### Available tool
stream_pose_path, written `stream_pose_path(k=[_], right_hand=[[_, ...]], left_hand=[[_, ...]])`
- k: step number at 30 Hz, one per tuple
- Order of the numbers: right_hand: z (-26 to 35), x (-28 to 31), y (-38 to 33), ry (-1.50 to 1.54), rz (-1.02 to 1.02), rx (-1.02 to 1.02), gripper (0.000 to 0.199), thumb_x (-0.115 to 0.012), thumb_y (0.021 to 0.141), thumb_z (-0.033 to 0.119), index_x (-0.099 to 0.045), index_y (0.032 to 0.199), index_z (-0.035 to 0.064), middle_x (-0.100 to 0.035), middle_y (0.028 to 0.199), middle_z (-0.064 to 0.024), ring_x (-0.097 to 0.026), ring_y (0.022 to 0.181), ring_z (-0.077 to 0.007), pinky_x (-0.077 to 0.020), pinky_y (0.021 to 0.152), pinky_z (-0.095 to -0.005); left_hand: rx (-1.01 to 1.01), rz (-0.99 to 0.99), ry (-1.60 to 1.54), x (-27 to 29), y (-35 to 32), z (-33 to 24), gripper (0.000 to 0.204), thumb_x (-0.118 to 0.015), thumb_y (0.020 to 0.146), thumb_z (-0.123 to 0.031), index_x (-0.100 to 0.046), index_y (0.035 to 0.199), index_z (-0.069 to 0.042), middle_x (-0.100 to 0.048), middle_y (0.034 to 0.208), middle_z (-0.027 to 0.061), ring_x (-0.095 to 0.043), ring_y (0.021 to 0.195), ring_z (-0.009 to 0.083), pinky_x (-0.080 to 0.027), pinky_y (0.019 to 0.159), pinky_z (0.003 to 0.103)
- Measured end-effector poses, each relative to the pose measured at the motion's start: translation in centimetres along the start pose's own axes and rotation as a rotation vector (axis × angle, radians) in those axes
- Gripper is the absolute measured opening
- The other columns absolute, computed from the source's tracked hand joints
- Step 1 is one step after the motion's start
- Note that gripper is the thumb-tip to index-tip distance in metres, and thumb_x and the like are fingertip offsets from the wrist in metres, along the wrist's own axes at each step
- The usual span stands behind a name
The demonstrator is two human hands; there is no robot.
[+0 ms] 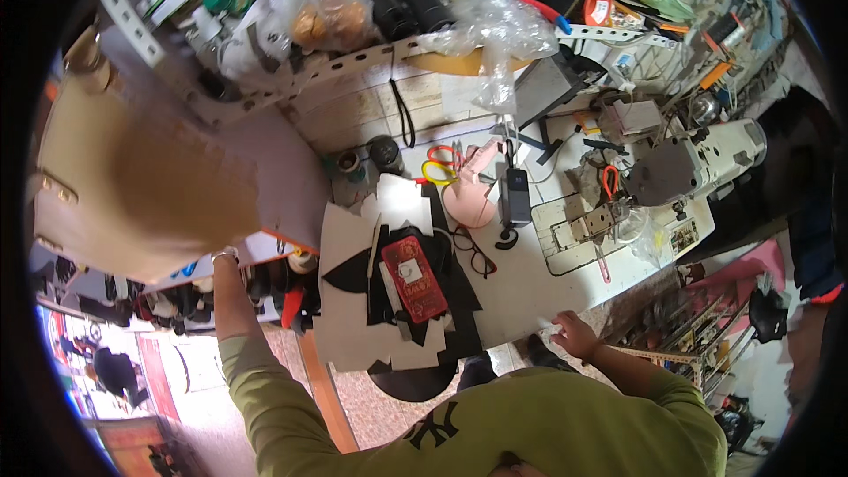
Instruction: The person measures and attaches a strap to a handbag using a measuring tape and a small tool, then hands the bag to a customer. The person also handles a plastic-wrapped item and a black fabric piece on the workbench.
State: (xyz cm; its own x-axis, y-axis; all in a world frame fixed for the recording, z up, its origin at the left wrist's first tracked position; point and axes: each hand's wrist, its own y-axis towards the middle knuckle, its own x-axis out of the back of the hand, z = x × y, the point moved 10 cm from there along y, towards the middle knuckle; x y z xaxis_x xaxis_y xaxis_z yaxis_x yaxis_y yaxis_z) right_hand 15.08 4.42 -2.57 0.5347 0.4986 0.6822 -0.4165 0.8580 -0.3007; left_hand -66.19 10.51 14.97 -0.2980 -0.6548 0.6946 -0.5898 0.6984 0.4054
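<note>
Head: tabletop point(523, 299) beside right grip point(576, 335)

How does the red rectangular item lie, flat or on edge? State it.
Flat: the red rectangular item shows its broad patterned face upward, atop black and white pieces on the table.

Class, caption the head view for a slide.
Bare right hand beside a white worktable bearing dark-framed eyeglasses and a red patterned rectangular object.

One head-worn fisheye looks steeply down over the worktable point(530, 290).
</note>
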Motion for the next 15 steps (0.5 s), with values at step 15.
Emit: stream_pose_path(k=[15], right_hand=[[7.3,-5.9,8.1,0.173,0.161,0.203,0.042,-0.069,0.078,0.018,-0.053,0.113,0.0028,-0.058,0.103,-0.0144,-0.063,0.081,-0.0266,-0.0507,0.069,-0.0357]], left_hand=[[0.104,-0.394,0.054,6.1,-22.3,-7.8,0.066,-0.068,0.081,-0.020,-0.037,0.132,0.007,-0.041,0.134,0.0259,-0.038,0.124,0.0407,-0.029,0.104,0.045]])
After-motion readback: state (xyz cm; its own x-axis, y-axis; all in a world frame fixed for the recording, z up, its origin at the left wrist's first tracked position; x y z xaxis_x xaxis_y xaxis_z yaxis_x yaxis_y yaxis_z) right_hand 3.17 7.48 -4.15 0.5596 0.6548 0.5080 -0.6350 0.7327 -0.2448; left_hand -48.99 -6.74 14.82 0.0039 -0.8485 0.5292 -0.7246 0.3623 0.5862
